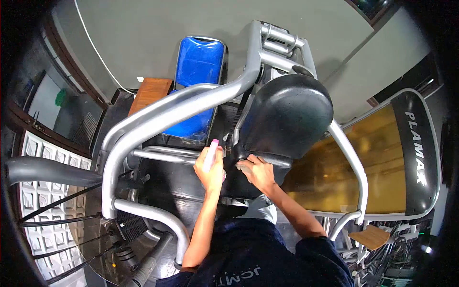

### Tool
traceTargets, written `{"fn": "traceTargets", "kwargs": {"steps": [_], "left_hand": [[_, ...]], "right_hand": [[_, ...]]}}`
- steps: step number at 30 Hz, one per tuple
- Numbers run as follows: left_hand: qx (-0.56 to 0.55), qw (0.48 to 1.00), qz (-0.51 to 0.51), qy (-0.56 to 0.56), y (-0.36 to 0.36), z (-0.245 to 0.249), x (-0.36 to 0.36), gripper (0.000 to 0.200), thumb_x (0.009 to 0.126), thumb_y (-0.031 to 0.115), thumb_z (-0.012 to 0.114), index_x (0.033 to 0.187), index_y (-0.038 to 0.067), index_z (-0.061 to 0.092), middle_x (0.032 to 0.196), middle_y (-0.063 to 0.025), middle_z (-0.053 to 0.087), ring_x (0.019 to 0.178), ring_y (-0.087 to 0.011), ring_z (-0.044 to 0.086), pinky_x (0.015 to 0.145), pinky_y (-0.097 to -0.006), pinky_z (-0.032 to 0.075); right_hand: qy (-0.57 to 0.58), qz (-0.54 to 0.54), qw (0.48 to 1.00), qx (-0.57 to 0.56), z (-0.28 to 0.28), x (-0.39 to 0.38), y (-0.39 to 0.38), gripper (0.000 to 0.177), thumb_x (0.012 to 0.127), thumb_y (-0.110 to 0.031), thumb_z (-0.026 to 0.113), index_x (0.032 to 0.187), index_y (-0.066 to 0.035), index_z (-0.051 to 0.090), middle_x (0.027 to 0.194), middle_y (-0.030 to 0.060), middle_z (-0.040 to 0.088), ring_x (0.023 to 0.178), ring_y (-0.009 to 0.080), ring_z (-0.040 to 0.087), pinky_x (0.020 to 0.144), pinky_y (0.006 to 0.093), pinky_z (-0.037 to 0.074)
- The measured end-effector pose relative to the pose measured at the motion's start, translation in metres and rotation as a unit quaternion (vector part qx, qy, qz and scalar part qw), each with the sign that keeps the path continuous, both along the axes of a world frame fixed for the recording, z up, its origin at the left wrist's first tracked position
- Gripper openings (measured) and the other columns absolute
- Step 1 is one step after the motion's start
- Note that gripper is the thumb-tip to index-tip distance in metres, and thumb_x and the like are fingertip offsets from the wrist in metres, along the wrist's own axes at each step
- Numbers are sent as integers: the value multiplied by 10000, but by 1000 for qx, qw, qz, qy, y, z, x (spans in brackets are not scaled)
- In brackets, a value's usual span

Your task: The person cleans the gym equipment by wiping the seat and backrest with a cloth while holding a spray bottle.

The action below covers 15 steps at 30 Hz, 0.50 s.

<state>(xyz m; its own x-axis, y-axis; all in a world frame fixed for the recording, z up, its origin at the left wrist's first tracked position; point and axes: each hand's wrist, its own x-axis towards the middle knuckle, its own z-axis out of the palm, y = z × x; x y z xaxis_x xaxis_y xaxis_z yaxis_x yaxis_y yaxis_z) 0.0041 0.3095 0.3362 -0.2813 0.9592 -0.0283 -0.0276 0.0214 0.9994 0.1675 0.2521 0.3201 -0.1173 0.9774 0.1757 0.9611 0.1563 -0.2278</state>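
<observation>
My left hand (209,173) is wrapped round a spray bottle (210,157) with a narrow white head and a pink tip that points away from me. Most of the bottle is hidden by the palm and fingers. My right hand (259,173) is closed on a greyish cloth (244,165), only a small part of which shows. It sits right at a black padded part (237,151) of an exercise machine, just below the front edge of the large black seat pad (291,115). Both hands are close together over the machine's dark base.
Thick silver frame tubes (181,109) curve round on the left, another tube (351,155) on the right. Behind stand a blue padded bench (200,62) and a wooden box (152,91). A Plamax panel (416,148) is at right, weights (125,256) at lower left.
</observation>
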Motion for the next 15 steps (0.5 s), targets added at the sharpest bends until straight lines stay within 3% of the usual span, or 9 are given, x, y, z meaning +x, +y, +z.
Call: {"fn": "traceTargets", "kwargs": {"steps": [7, 9, 12, 15], "left_hand": [[-11, 998, -52, -20, -4, 3, 3, 90, 830, 96, 680, 777, 24, 670, 585, -16, 585, 498, -66, 493, 472, -273, 392], [-29, 993, -95, -61, -5, 7, 1, 58, 828, 76, 665, 801, 27, 680, 598, -17, 602, 474, -56, 499, 453, -255, 388], [26, 986, -162, -8, -5, -2, 2, 51, 827, 59, 650, 826, 25, 688, 627, -20, 626, 465, -55, 514, 443, -243, 389], [-8, 974, -223, -35, -8, -7, 2, 58, 825, 42, 644, 850, 14, 689, 682, -25, 651, 460, -55, 517, 426, -225, 390]], "right_hand": [[89, -87, 990, 71, -17, -9, 1, 258, 733, -188, 739, 981, -242, 693, 906, -12, 587, 835, 235, 646, 625, 391, 554], [90, -83, 990, 74, -23, -9, -7, 264, 730, -184, 742, 982, -243, 692, 900, -16, 587, 824, 235, 646, 620, 392, 553], [86, -70, 991, 75, -39, -3, -22, 271, 722, -173, 749, 974, -258, 695, 866, -28, 585, 795, 223, 643, 592, 385, 546], [108, -82, 987, 80, -40, 12, -31, 282, 705, -171, 755, 962, -277, 710, 842, -39, 594, 764, 198, 641, 561, 366, 535]]}}
